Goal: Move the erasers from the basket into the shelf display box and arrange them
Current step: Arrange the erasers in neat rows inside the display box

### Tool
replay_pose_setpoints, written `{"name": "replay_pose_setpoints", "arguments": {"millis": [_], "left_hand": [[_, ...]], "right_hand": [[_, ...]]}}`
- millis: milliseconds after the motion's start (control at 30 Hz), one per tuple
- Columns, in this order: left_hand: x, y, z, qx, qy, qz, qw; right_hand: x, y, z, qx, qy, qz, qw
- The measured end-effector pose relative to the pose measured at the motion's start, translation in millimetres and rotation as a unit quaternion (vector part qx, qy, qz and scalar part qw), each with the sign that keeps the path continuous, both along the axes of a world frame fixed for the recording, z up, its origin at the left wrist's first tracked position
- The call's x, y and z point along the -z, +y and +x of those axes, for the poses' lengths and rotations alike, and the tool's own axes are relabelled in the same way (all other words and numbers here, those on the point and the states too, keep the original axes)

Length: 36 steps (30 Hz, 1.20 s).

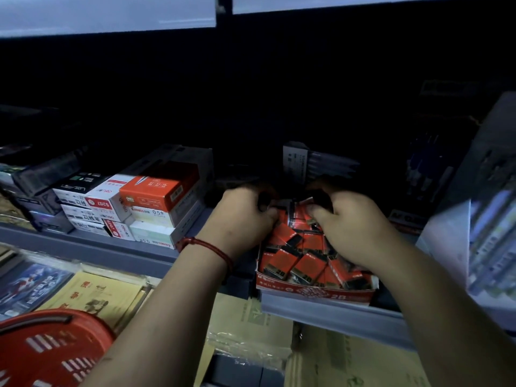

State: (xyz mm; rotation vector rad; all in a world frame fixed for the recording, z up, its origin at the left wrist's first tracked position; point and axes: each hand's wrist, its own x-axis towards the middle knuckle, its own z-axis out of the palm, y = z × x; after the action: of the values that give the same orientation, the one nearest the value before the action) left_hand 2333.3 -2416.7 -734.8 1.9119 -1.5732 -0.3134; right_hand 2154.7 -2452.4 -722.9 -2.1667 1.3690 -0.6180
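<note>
My left hand (243,216) and right hand (346,224) curl among the red-and-black wrapped erasers (296,255) in the red cardboard display box (315,295); I cannot tell what they pinch.

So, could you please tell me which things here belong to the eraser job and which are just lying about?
Job: erasers, the box holding them, basket, left hand and right hand among the erasers.
Lying about: stationery boxes, booklets, carton.
</note>
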Motion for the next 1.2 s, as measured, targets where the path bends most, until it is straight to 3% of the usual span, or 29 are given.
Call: {"name": "replay_pose_setpoints", "arguments": {"millis": [167, 433, 600, 700, 900, 1033, 1200], "left_hand": [[-6, -3, -9, -0.022, 0.039, 0.017, 0.999], [-15, -16, -13, -0.075, 0.093, 0.142, 0.983], [-13, -20, -12, -0.066, 0.145, 0.166, 0.973], [-13, -24, -15, -0.064, 0.120, 0.187, 0.973], [-10, -27, -27, -0.047, -0.033, 0.187, 0.981], [-11, -21, -19, -0.070, 0.104, 0.162, 0.979], [-5, -9, -1, -0.070, 0.290, 0.113, 0.948]], "right_hand": [[-2, 0, 2, 0.005, 0.012, -0.002, 1.000], [0, -1, 1, -0.008, 0.006, -0.008, 1.000], [0, -1, 1, -0.003, 0.015, -0.019, 1.000], [3, -3, 0, -0.001, 0.012, -0.019, 1.000], [5, -4, -1, -0.017, -0.024, -0.023, 0.999], [4, -4, -2, -0.022, -0.032, -0.022, 0.999], [5, -6, -3, -0.016, -0.035, -0.007, 0.999]]}}
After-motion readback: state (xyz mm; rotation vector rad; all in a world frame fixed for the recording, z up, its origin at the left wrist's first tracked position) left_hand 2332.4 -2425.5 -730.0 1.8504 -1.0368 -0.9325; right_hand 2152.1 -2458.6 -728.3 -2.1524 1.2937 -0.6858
